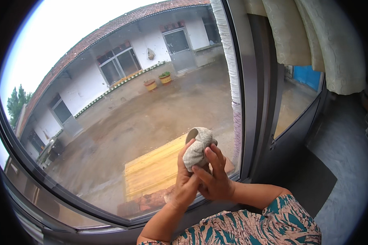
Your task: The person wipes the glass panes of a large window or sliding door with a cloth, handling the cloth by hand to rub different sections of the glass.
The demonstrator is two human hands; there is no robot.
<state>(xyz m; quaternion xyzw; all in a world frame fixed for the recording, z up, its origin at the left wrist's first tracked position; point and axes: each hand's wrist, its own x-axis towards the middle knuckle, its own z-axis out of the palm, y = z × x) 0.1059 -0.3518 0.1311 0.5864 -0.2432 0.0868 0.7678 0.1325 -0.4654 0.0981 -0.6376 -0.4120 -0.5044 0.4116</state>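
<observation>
A bunched grey-beige cloth (198, 150) is held up in front of the window pane (122, 110), folded over so that a hollow shows at its upper left. My left hand (185, 179) grips it from the left and below, with the thumb side along its edge. On the right, my right hand (216, 173) has its fingers bent against the cloth's side. Both hands are close together, and the cloth's underside is hidden by them. Whether the cloth touches the glass, I cannot tell.
A dark window frame (249, 102) borders the pane. To the right are a dark door (294, 118), pale curtains (339, 45) and a grey floor (343, 163). Beyond the glass lie a yellow panel (151, 167), a wet yard, potted plants (165, 77) and a white building (90, 90).
</observation>
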